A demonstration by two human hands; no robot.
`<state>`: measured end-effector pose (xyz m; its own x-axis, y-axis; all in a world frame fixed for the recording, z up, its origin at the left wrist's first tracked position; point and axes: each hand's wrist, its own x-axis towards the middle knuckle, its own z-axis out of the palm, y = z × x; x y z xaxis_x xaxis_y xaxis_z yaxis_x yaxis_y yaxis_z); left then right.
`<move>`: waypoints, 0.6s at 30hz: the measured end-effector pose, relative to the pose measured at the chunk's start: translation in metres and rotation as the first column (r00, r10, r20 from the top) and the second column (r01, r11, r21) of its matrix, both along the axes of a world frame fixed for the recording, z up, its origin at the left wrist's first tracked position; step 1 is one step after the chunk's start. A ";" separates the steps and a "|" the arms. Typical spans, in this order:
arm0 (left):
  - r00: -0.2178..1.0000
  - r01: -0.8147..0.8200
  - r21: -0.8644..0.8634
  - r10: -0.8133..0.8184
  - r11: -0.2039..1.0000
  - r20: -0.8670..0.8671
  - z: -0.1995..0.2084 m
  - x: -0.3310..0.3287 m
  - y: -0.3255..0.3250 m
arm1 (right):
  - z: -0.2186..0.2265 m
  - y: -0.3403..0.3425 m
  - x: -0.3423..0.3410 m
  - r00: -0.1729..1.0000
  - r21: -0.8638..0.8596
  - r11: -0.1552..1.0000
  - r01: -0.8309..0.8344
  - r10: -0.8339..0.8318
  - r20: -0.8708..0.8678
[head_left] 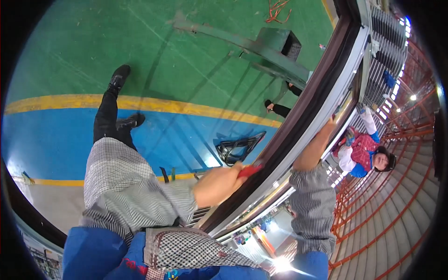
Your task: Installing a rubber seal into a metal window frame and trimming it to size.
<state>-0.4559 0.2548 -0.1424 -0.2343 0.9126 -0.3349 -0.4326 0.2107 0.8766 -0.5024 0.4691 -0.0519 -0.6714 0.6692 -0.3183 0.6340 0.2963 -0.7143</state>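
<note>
A long frame (290, 136), dark brown along one side and silver-grey along the other, runs slantwise from the upper right to the lower middle. My left hand (218, 185), slightly blurred, is closed around a small red object (250, 171) beside the brown edge. Its kind is unclear; only a red end shows. On the frame's other side my right hand (313, 148) reaches up along the silver part, close to an inner strip. Its fingers hardly show, so their grip is unclear. Grey checked sleeves cover both forearms.
A co-worker in a red vest (363, 148) is at the right, one gloved hand by the frame. Another person's dark-trousered legs (281, 110) show beyond it. A green metal stand (242, 44) is on the green floor. Black looped material (239, 148) lies on the blue strip.
</note>
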 end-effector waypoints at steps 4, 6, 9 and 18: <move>0.828 -0.473 0.137 0.492 0.870 -0.269 -0.007 -0.153 0.127 | -0.005 0.013 -0.013 0.991 0.017 0.996 0.091 -0.089 -0.102; 0.903 -0.325 0.153 0.354 0.933 -0.241 -0.010 -0.242 0.178 | -0.003 0.015 -0.015 0.989 0.007 0.991 0.132 -0.131 -0.071; 0.929 -0.287 0.118 0.306 0.951 -0.207 0.011 -0.255 0.170 | 0.007 0.016 -0.022 1.000 0.194 0.981 0.030 -0.031 0.002; 0.944 -0.290 0.012 0.288 0.957 -0.163 0.052 -0.262 0.159 | 0.040 0.023 -0.052 1.000 0.150 0.988 0.027 -0.027 -0.001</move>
<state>-0.7174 0.4137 -0.0907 -0.5392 0.7937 -0.2816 -0.3296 0.1089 0.9378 -0.5549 0.4921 -0.0122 -0.6521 0.7274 -0.2138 0.6440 0.3826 -0.6625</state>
